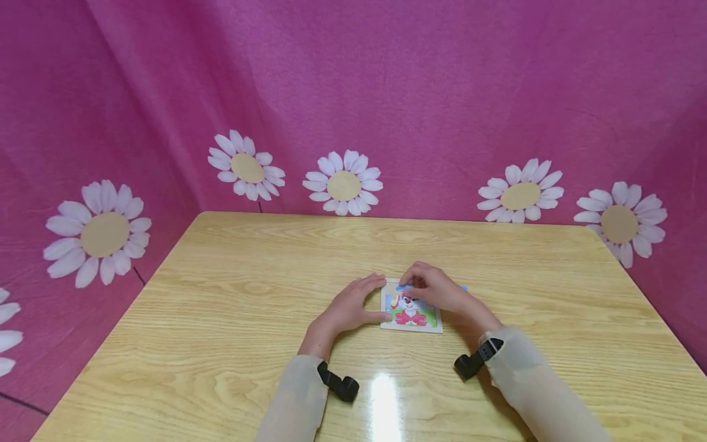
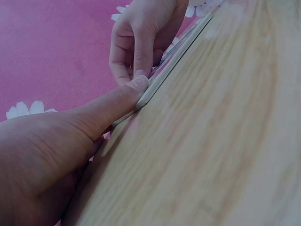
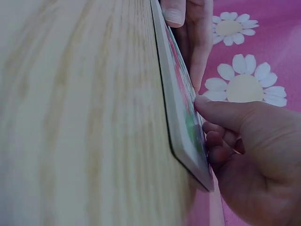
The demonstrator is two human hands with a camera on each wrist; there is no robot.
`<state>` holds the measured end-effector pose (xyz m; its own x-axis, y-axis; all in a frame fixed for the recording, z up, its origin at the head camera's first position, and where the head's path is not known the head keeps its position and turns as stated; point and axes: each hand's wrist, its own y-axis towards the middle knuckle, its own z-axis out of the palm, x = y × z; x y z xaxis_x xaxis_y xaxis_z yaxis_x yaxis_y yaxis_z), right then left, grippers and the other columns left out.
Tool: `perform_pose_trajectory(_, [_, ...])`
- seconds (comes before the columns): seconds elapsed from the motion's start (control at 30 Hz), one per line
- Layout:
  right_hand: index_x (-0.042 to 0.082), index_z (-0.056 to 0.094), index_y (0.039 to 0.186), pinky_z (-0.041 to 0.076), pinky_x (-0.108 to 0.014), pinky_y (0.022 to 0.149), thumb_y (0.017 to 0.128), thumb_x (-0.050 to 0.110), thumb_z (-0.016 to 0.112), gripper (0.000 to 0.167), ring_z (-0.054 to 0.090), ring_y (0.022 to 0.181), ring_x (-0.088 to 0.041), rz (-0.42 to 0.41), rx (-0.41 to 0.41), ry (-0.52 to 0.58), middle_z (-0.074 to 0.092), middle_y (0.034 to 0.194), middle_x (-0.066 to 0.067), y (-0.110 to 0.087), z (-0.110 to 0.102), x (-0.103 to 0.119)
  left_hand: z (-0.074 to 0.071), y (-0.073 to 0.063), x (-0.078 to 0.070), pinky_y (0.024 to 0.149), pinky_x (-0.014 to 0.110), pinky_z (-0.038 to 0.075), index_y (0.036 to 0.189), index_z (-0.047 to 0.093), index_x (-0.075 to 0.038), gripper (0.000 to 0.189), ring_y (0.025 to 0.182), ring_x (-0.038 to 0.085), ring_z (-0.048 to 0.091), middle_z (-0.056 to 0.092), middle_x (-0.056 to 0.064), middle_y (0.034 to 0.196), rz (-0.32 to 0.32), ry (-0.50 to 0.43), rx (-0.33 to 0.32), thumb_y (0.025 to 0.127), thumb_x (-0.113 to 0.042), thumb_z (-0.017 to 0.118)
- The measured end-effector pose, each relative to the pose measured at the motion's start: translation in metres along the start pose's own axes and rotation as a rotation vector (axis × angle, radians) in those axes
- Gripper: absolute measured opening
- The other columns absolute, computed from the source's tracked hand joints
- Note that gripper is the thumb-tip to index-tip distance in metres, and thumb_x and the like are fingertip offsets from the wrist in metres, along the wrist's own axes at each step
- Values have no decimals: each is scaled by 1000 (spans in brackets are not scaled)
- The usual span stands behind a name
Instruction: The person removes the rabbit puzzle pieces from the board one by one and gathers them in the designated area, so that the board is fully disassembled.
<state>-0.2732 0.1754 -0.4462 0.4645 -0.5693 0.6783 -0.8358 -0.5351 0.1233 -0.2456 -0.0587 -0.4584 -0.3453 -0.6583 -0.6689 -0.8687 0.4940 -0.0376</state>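
Observation:
A flat jigsaw puzzle board (image 1: 411,319) with a pale rim lies on the table, showing a red and white cartoon animal on green. My left hand (image 1: 350,305) rests at its left side, thumb at the near left corner and straight fingers by the far left corner. In the left wrist view, the left thumb (image 2: 113,101) lies on the board's edge. Over the board's far part, my right hand (image 1: 436,288) pinches a blue puzzle piece (image 1: 405,287) between thumb and curled fingers; most of that piece is hidden. In the right wrist view, the right thumb (image 3: 221,110) is right at the picture's surface.
The wood-grain table (image 1: 248,276) extends around the board on all sides. A bit of blue (image 1: 464,287) shows just past the right hand's outer side. A pink cloth (image 1: 386,92) with white daisies hangs behind and beside the table.

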Motion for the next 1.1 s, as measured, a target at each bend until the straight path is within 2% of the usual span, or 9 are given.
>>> perform_pose_trajectory(0.43, [-1,65,101,37,-15,63,91,2,64,10,43,73,-8,11,83,-26,53,86,-7,6,0,4,0,0,1,124,49,24,149,43,-18,77,151,27,25,33,1,160,13,4,-4,84,-43,75])
perform_pose_trajectory(0.7, [5,66,96,36,-24,78,90,4,66,6,43,87,-15,-37,49,-152,54,89,-5,7,-1,9,0,1,0,124,49,24,149,42,-18,78,152,24,25,34,-1,160,11,4,-4,83,-44,75])
perform_pose_trajectory(0.87, [3,67,95,41,-24,78,89,3,68,6,47,86,-15,-69,42,-175,57,91,-6,6,-1,10,0,1,0,124,49,25,149,43,-19,77,151,25,25,34,-1,160,18,4,-5,83,-44,75])
perform_pose_trajectory(1.1, [4,65,100,50,-25,78,88,6,71,13,56,88,-15,-15,-5,-151,59,97,-7,5,0,9,1,2,1,124,49,25,149,43,-18,78,151,24,25,34,-1,160,13,5,-2,83,-44,75])
